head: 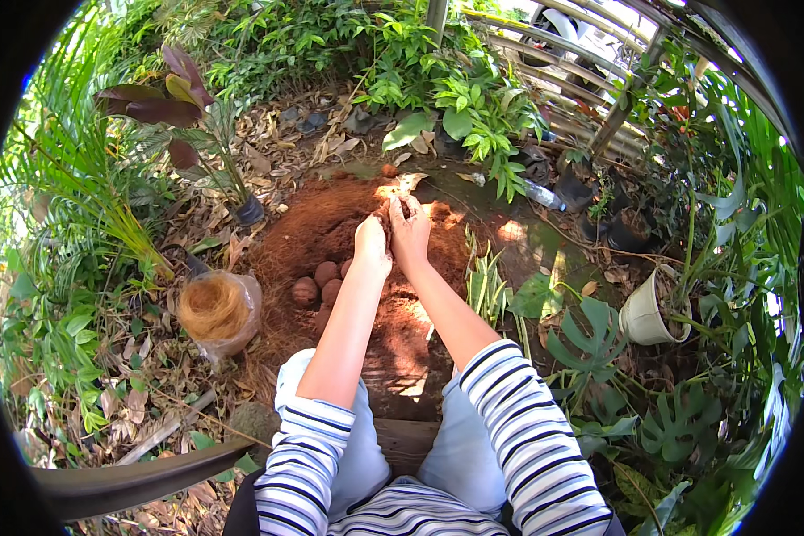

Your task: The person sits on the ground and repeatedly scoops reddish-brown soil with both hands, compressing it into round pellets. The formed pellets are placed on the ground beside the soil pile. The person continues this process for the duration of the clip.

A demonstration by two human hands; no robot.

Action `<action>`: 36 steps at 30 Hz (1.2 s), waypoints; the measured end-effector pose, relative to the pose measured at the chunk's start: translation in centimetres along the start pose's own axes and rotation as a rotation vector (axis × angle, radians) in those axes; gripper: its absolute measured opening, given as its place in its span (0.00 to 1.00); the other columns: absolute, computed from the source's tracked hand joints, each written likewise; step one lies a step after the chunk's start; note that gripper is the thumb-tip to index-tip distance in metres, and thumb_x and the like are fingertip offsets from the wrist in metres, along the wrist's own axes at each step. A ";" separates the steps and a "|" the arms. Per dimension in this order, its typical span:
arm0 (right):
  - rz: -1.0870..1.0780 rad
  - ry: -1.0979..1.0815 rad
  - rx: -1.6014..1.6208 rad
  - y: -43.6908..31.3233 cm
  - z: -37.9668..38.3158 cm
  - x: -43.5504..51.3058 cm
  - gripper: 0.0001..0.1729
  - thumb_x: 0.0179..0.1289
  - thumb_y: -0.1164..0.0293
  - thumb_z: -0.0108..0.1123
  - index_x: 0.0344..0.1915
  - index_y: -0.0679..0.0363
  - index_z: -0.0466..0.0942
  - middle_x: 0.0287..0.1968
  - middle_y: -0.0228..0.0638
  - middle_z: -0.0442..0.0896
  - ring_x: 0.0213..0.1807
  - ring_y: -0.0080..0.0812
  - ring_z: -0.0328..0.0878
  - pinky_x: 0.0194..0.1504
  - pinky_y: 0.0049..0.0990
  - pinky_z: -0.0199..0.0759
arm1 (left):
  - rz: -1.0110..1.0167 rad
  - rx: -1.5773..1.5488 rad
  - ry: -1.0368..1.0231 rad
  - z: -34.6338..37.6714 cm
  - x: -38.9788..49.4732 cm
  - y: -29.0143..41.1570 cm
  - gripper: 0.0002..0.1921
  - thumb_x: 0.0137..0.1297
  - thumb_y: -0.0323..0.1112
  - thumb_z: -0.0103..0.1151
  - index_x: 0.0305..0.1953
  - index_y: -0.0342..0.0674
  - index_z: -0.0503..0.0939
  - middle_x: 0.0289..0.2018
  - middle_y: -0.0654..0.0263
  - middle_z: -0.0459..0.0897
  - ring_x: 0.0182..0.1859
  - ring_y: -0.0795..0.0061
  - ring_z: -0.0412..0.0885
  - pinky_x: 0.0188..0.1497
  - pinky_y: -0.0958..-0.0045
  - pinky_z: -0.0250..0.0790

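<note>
My left hand point(373, 242) and my right hand point(410, 231) meet above a heap of reddish-brown fibrous material point(315, 221), with dark crumbly matter pressed between them. The fingers hide most of it. Several round brown balls point(306, 291) lie grouped on the heap, left of my left forearm, which partly covers them. A smaller reddish lump point(389, 171) sits beyond my fingertips. To the left, a clear plastic bag point(251, 308) holds a coil of golden-brown fibre point(213, 306).
A potted dark-leaved plant point(248, 209) stands at upper left. On the right are a plastic bottle point(544, 195), a tilted cream pot point(646, 311) and broad-leaved plants. A snake plant point(488, 285) grows near my right forearm. A bamboo fence point(563, 47) runs behind.
</note>
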State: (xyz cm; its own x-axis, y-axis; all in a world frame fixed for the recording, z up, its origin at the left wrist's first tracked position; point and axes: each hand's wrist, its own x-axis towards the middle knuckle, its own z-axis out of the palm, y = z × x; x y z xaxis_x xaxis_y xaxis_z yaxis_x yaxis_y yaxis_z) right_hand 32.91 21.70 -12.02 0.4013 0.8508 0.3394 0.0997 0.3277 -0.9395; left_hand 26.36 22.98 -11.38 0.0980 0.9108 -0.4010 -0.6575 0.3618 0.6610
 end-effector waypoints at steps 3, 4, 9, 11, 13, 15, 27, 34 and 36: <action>-0.005 0.082 -0.043 0.5 0.2 0.4 0.14 0.63 0.67 0.51 0.39 0.70 0.73 0.35 0.41 0.78 0.36 0.31 0.72 0.42 0.27 0.65 | 0.024 -0.004 0.014 0.4 -0.1 -0.3 0.13 0.67 0.38 0.37 0.41 0.41 0.74 0.38 0.64 0.78 0.40 0.71 0.75 0.44 0.69 0.68; -0.016 0.099 -0.030 0.7 0.6 0.4 0.14 0.63 0.67 0.50 0.39 0.69 0.74 0.33 0.43 0.79 0.35 0.34 0.74 0.41 0.28 0.65 | 0.038 -0.014 0.007 0.4 0.0 -0.3 0.13 0.67 0.38 0.36 0.41 0.41 0.74 0.39 0.64 0.78 0.41 0.71 0.75 0.45 0.68 0.68; 0.231 0.016 0.166 0.8 2.5 -0.3 0.19 0.67 0.62 0.44 0.42 0.66 0.74 0.38 0.38 0.79 0.40 0.27 0.72 0.47 0.24 0.64 | 0.124 -0.067 0.039 -0.4 1.3 0.4 0.15 0.67 0.42 0.36 0.38 0.43 0.75 0.35 0.66 0.80 0.37 0.70 0.77 0.44 0.68 0.68; 0.239 -0.081 0.257 0.7 2.7 -0.8 0.18 0.66 0.65 0.43 0.46 0.64 0.74 0.44 0.36 0.78 0.47 0.29 0.71 0.53 0.25 0.60 | 0.166 -0.056 0.021 -1.1 1.6 0.9 0.12 0.66 0.40 0.39 0.32 0.45 0.73 0.30 0.69 0.78 0.31 0.72 0.75 0.36 0.71 0.68; 0.266 -0.154 0.328 0.6 3.2 -1.3 0.18 0.65 0.67 0.43 0.48 0.64 0.74 0.48 0.37 0.77 0.51 0.29 0.69 0.57 0.26 0.56 | 0.144 -0.063 0.011 -1.9 1.6 1.6 0.10 0.65 0.39 0.40 0.31 0.45 0.72 0.27 0.69 0.77 0.29 0.73 0.74 0.33 0.73 0.68; 0.210 -0.219 0.388 0.6 3.4 -1.3 0.21 0.66 0.66 0.43 0.55 0.63 0.68 0.57 0.38 0.69 0.60 0.28 0.61 0.62 0.25 0.48 | 0.163 0.004 -0.110 -2.2 1.4 1.9 0.09 0.65 0.39 0.43 0.33 0.44 0.72 0.29 0.68 0.76 0.31 0.73 0.74 0.33 0.73 0.68; -0.232 0.027 -0.351 -0.7 0.4 0.8 0.26 0.68 0.56 0.36 0.58 0.60 0.65 0.67 0.52 0.47 0.70 0.48 0.37 0.66 0.37 0.36 | 0.000 0.092 -0.063 0.0 -0.1 0.2 0.14 0.66 0.41 0.46 0.46 0.41 0.75 0.41 0.67 0.79 0.42 0.74 0.76 0.44 0.70 0.69; 0.118 0.116 0.244 0.9 1.3 0.6 0.11 0.60 0.75 0.56 0.41 0.70 0.77 0.38 0.34 0.80 0.38 0.21 0.74 0.44 0.21 0.66 | -0.001 0.012 -0.016 -0.3 0.0 -0.4 0.08 0.64 0.36 0.46 0.35 0.42 0.76 0.33 0.65 0.79 0.35 0.73 0.77 0.40 0.69 0.70; 0.149 0.084 0.317 0.8 1.4 0.5 0.12 0.60 0.75 0.55 0.42 0.70 0.76 0.40 0.37 0.81 0.39 0.22 0.75 0.44 0.20 0.66 | -0.013 0.023 -0.007 -0.5 0.0 -0.1 0.08 0.63 0.36 0.46 0.32 0.42 0.75 0.30 0.65 0.79 0.33 0.73 0.76 0.39 0.69 0.70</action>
State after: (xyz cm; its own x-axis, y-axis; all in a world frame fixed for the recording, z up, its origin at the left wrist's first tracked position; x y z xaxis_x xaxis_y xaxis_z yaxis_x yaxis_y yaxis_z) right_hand 31.92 22.94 -12.54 0.4650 0.8662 0.1828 -0.2472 0.3253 -0.9127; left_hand 26.07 22.88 -11.77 0.1119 0.9072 -0.4057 -0.6389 0.3783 0.6698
